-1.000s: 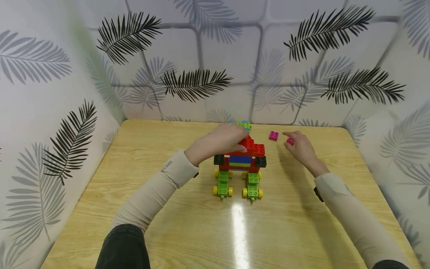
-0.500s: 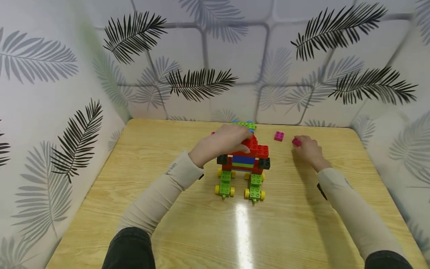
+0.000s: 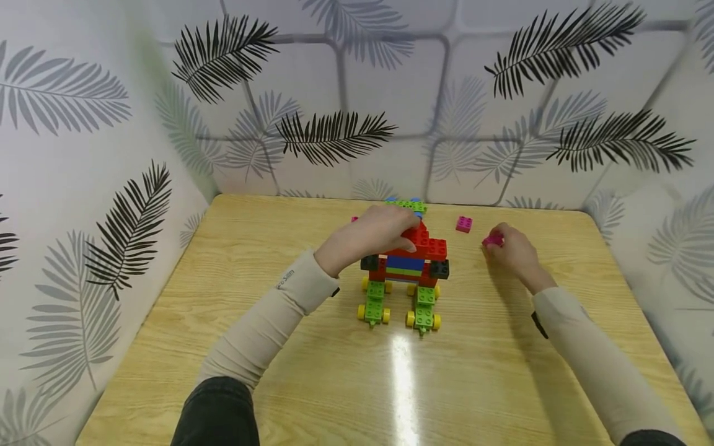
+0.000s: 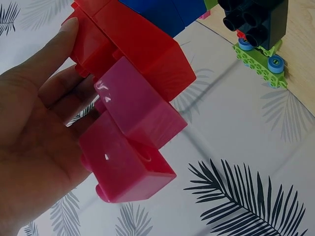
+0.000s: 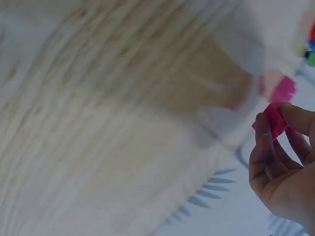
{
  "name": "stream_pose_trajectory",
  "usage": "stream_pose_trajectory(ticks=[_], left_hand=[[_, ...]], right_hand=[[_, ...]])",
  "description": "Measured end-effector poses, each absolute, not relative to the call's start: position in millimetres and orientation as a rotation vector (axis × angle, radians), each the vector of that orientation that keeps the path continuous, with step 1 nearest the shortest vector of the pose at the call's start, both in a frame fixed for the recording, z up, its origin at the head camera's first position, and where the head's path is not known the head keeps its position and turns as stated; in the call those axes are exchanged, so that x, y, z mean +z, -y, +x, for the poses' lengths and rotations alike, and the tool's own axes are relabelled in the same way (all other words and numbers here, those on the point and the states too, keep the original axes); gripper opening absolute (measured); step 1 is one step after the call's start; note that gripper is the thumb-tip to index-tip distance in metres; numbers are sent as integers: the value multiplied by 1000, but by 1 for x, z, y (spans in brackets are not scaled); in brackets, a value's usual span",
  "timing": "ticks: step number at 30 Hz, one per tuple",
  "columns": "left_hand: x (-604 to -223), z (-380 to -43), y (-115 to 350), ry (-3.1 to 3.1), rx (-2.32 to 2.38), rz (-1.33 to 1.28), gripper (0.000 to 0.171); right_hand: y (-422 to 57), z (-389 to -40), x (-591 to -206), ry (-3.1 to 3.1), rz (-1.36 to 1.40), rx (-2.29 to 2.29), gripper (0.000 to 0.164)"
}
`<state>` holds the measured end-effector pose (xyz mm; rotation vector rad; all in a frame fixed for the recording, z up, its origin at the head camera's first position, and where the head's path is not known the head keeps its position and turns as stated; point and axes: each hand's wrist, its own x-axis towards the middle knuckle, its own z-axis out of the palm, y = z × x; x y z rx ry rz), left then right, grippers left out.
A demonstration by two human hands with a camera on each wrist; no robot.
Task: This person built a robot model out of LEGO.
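My left hand [image 3: 372, 234] grips the red top of a toy-brick build [image 3: 405, 265]. The build has red, blue and black bricks above two green wheeled bases [image 3: 374, 302] with yellow wheels. In the left wrist view, thumb and fingers hold the red bricks [image 4: 142, 44], and two pink bricks [image 4: 140, 105] jut out in steps beside the palm. My right hand [image 3: 515, 253] pinches a small pink brick [image 3: 493, 240] between thumb and fingers, also seen in the right wrist view as a pink brick [image 5: 275, 119]. Part of the build's top is hidden by my left hand.
Another pink brick [image 3: 463, 223] lies between the build and my right hand. Behind the build stands a lime-green piece [image 3: 409, 205] with blue wheels. A bit of pink [image 3: 354, 218] shows behind my left hand. A leaf-patterned wall [image 3: 334, 80] borders the wooden table [image 3: 268, 248].
My right fingers have closed on the pink brick, and its angle has changed in their pinch. My left hand stays on the build. The head view has shifted slightly.
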<state>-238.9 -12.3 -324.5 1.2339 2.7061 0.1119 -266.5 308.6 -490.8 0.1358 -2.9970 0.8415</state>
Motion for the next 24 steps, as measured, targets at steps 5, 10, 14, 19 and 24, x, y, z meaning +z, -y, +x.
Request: stream_pose_trajectory(ticks=[5,10,14,19,24], left_hand=[[-326,-238,13,-2685,132,1234,24],[-327,-239,13,-2686,144,1232,25],[-326,-240,13,-2694,152,1228,25],[-327,-240,13,-2693,147,1231,23],[-327,-241,13,-2697,127,1237,24]], right_hand=[[-283,-245,-458,2838,277,980,44],[-251,-212,-410,2728,474,1048,41],[-236,-193,-384,2674,581,1079,39],[-227,-183,-372,2650,700,1081,40],[-224,-183,-373,2659,789,1014,41]])
